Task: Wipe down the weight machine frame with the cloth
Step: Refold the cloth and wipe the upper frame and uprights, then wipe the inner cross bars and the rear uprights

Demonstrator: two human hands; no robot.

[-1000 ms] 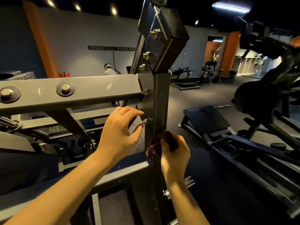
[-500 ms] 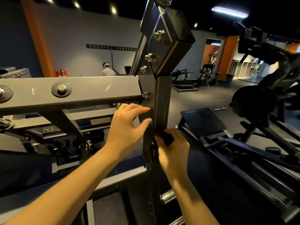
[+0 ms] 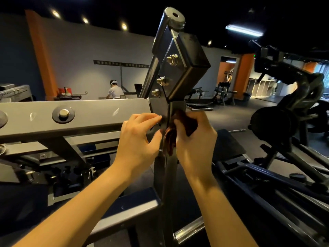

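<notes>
Head view — right hand (image 3: 195, 141) holds cloth (image 3: 170, 139) against frame post (image 3: 170, 177).

Both forearms bare, rising from the bottom edge and converging; left hand (image 3: 138, 139) back to camera, wrist slightly cocked, fingers bent, fingertips (image 3: 156, 118) and thumb tip touching the frame post (image 3: 169, 175); right hand (image 3: 194, 139) just beside it at the same height, wrist straight, fingers curled round a dark cloth (image 3: 170, 139), holding it bunched against the post; the two hands close, not clearly touching
</notes>
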